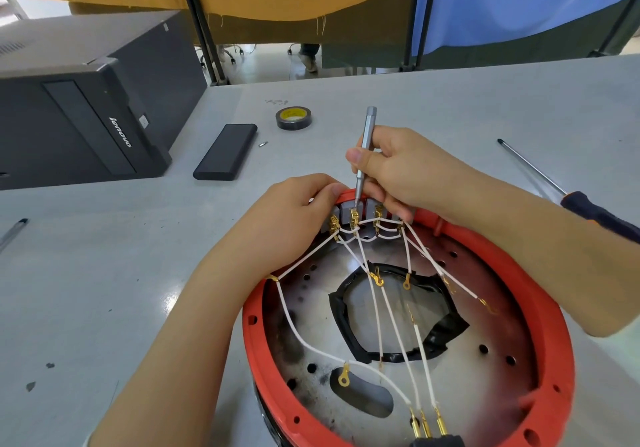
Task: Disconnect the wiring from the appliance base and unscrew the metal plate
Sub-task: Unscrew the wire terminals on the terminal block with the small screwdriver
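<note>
The red base [408, 308] is showing several wires [398, 335] hanging loose, while at twelve o'clock the right hand [408, 166] is gripping a screwdriver [363, 155] on the terminals [353, 218], the left hand [294, 218] is pinching the rim, and the metal plate [485, 377] is seemingly waiting.

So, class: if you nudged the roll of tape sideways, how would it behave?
The tape roll lies flat on the table, so it would probably slide, not roll. It looks small and hollow, so likely light.

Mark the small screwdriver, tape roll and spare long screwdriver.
small screwdriver [365, 141]: head view, mid silver shaft.
tape roll [293, 118]: head view, top face.
spare long screwdriver [602, 216]: head view, black handle.
</note>
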{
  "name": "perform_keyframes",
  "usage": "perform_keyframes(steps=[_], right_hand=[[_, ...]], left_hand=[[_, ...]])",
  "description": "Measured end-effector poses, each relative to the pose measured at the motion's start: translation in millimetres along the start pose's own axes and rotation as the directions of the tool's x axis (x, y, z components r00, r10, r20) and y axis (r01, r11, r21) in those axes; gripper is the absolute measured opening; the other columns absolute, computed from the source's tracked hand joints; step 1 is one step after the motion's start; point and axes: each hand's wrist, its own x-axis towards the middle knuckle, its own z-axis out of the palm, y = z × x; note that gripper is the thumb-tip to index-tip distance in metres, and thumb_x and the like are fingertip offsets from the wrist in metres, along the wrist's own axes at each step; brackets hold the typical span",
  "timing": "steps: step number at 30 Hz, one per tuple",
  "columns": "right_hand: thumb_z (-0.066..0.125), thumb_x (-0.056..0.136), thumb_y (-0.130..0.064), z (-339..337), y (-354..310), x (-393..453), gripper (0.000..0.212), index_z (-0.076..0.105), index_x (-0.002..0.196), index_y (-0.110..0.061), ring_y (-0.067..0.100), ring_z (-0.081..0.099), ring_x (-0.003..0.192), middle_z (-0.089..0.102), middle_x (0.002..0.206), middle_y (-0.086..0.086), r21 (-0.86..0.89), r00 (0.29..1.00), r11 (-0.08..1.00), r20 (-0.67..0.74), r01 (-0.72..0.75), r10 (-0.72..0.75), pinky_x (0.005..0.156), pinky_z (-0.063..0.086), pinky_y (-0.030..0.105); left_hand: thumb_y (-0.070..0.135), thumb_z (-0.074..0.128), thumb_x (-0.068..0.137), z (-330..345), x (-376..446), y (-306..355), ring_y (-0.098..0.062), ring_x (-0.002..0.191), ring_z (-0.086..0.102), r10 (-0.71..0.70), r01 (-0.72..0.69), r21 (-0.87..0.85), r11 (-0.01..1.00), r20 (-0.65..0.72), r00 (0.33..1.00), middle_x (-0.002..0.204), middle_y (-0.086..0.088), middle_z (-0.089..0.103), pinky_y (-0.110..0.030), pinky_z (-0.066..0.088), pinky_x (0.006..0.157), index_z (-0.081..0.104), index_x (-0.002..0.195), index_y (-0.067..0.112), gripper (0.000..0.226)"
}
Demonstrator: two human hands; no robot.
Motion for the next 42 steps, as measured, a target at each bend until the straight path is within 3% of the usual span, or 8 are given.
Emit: perform_keyframes(steps=[4, 8, 19, 24, 31, 37, 40, 42], right_hand=[[0.044, 0.099, -0.026, 3, 4, -9, 0.015, 0.047, 0.086, -0.02, 0.007, 0.038, 0.027, 0.049, 0.049, 0.0, 0.032, 0.989, 0.996, -0.125, 0.085, -0.08, 0.034, 0.031, 0.016], [0.044, 0.1, -0.026, 3, 4, -11, 0.016, 0.046, 0.085, -0.021, 0.006, 0.044, 0.031, 0.048, 0.054, 0.002, -0.008, 0.978, 0.992, -0.164, 0.129, -0.129, 0.036, 0.03, 0.011], [0.043, 0.1, -0.026, 2, 0, -9, 0.016, 0.046, 0.086, -0.019, 0.002, 0.046, 0.03, 0.048, 0.055, -0.001, -0.044, 0.992, 0.995, -0.094, 0.086, -0.09, 0.035, 0.031, 0.01], [0.043, 0.1, -0.025, 2, 0, -8, 0.016, 0.046, 0.085, -0.02, 0.002, 0.046, 0.029, 0.048, 0.054, -0.002, -0.04, 0.991, 0.996, -0.096, 0.085, -0.089, 0.035, 0.029, 0.009], [0.041, 0.101, -0.023, 1, -3, -12, 0.019, 0.046, 0.086, -0.013, 0.006, 0.033, 0.026, 0.045, 0.053, 0.005, 0.135, 0.988, 0.988, -0.145, 0.076, -0.056, 0.032, 0.029, 0.017], [0.038, 0.102, -0.025, -8, -12, -14, 0.021, 0.046, 0.087, -0.013, 0.012, 0.036, 0.028, 0.05, 0.046, -0.002, 0.177, 1.0, 0.984, 0.0, -0.026, 0.026, 0.034, 0.03, 0.019], [0.039, 0.102, -0.025, -10, -8, -20, 0.019, 0.046, 0.087, -0.016, 0.012, 0.037, 0.028, 0.053, 0.046, -0.005, 0.139, 0.999, 0.99, -0.048, 0.021, -0.014, 0.035, 0.031, 0.016], [0.039, 0.101, -0.025, -8, -1, -25, 0.017, 0.045, 0.087, -0.017, 0.012, 0.037, 0.029, 0.053, 0.047, -0.005, 0.191, 0.992, 0.979, -0.114, 0.067, -0.046, 0.035, 0.032, 0.017]], left_hand=[[0.036, 0.035, 0.1, 0, 0, 0, -0.005, 0.09, 0.058, 0.006, -0.006, 0.0, 1.0, -0.005, 1.0, 0.094, 0.009, 0.067, -0.016, 0.042, 0.079, 0.065, 0.103, 0.028, 0.031], [0.036, 0.035, 0.1, 0, 0, -1, -0.006, 0.091, 0.058, 0.009, -0.009, 0.012, 1.0, -0.007, 1.0, 0.096, 0.009, 0.067, -0.016, 0.042, 0.081, 0.065, 0.106, 0.028, 0.031], [0.037, 0.036, 0.1, 1, 2, -3, -0.004, 0.09, 0.058, 0.022, -0.022, 0.015, 1.0, -0.012, 1.0, 0.094, 0.01, 0.067, -0.017, 0.042, 0.079, 0.064, 0.105, 0.031, 0.03], [0.037, 0.035, 0.1, 1, 2, -4, 0.0, 0.086, 0.055, 0.023, -0.022, 0.019, 1.0, -0.017, 1.0, 0.091, 0.012, 0.065, -0.01, 0.038, 0.069, 0.064, 0.103, 0.032, 0.029], [0.035, 0.035, 0.101, 0, 0, 0, -0.005, 0.084, 0.056, 0.023, -0.022, 0.027, 0.999, -0.014, 1.0, 0.089, 0.009, 0.065, -0.012, 0.039, 0.07, 0.064, 0.102, 0.026, 0.031], [0.032, 0.037, 0.101, 0, -5, 3, -0.005, 0.085, 0.055, 0.007, -0.006, 0.016, 1.0, -0.047, 0.999, 0.091, 0.011, 0.064, -0.008, 0.037, 0.066, 0.065, 0.102, 0.027, 0.028], [0.032, 0.039, 0.1, 2, -12, 1, -0.006, 0.089, 0.055, -0.01, 0.012, 0.019, 1.0, -0.093, 0.996, 0.096, 0.011, 0.065, -0.005, 0.034, 0.064, 0.065, 0.104, 0.027, 0.027], [0.033, 0.038, 0.1, 3, -18, 0, -0.009, 0.091, 0.055, -0.029, 0.033, 0.031, 0.999, -0.13, 0.991, 0.099, 0.009, 0.066, -0.013, 0.037, 0.067, 0.065, 0.105, 0.026, 0.027]])
